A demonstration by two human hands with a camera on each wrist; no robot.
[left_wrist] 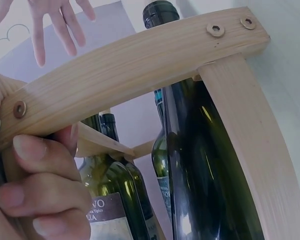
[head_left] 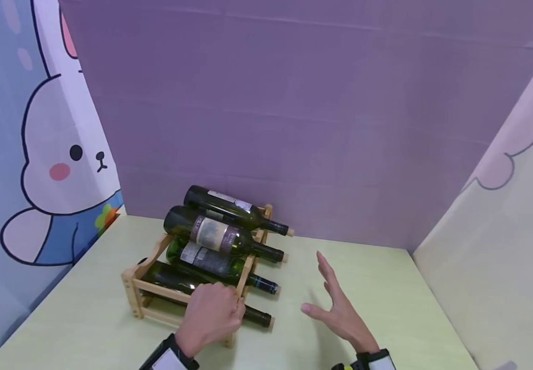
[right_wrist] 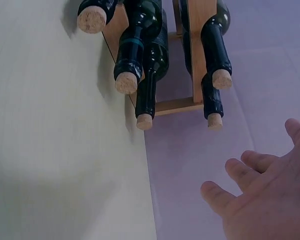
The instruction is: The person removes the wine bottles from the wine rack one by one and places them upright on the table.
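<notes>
A wooden wine rack stands on the table, holding several dark green, corked wine bottles laid on their sides, necks pointing right. My left hand grips the rack's near front corner; in the left wrist view its curled fingers wrap the wooden rail. Just behind that hand lies the nearest bottle, partly hidden by it. On the upper level rests a bottle with a cream and purple label. My right hand hovers right of the corks, fingers spread and holding nothing.
The pale table reaches back to a purple backdrop. A cartoon rabbit curtain hangs at the left, and a pale curtain at the right. Cork-stoppered necks, such as this one, jut out past the rack's right side.
</notes>
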